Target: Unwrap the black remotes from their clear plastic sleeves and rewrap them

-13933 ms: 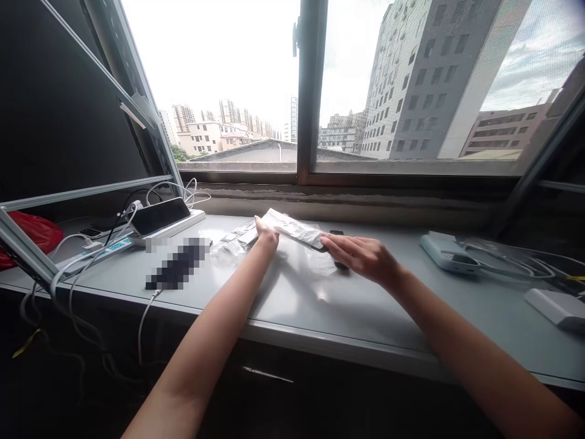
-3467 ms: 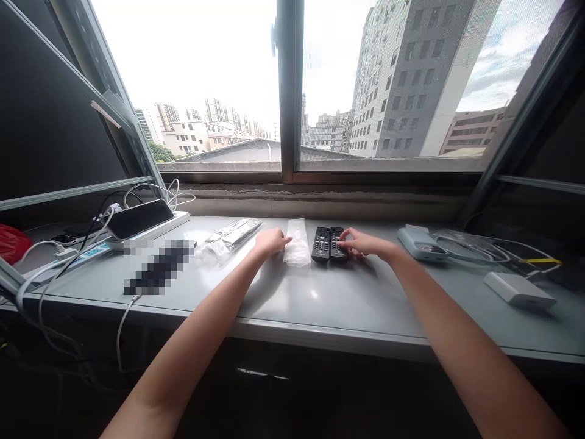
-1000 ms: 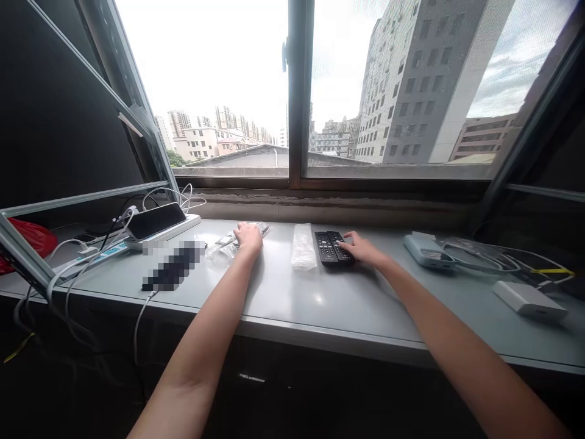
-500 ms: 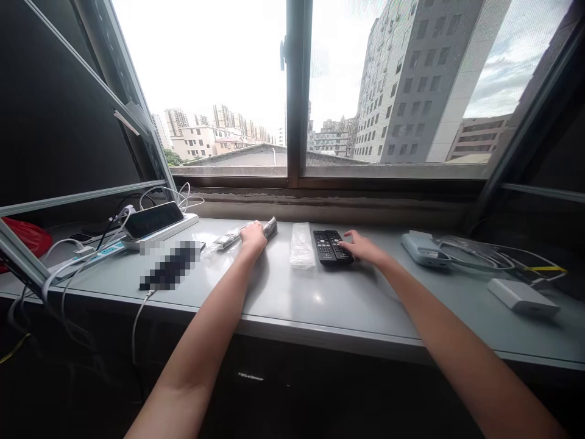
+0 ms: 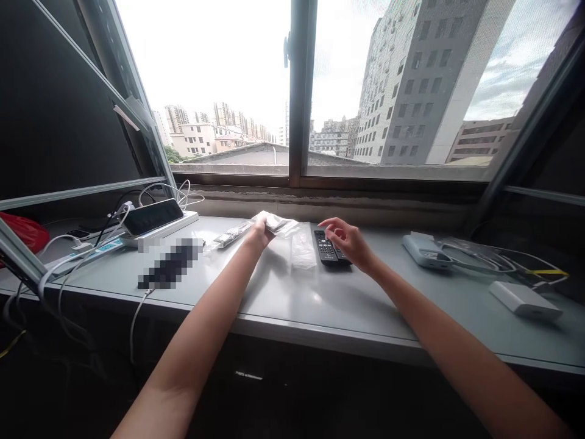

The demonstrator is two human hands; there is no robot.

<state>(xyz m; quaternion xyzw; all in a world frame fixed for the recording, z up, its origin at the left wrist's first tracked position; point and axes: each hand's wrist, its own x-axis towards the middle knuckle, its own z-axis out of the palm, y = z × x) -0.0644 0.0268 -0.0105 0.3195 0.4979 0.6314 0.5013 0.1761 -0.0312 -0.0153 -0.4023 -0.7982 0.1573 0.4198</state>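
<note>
My left hand [image 5: 258, 234] is closed on a clear plastic bag with a remote inside [image 5: 277, 223], lifted a little off the grey table [image 5: 311, 299]. My right hand [image 5: 347, 239] hovers with its fingers apart just above two black remotes [image 5: 325, 247] that lie side by side. Between the hands an empty clear bag [image 5: 302, 251] lies flat. More bagged remotes [image 5: 229, 236] lie to the left of my left hand.
A white power strip with a dark device on it [image 5: 155, 218] and white cables [image 5: 82, 256] sit at the left, with a red bag [image 5: 22, 230] beyond. At the right lie a light-blue device [image 5: 427, 251], a white adapter [image 5: 524, 300] and cables. A window ledge [image 5: 329, 204] runs behind.
My left hand has picked a bagged remote up from the left pile and brought it toward the middle. My right hand has risen off the two black remotes.
</note>
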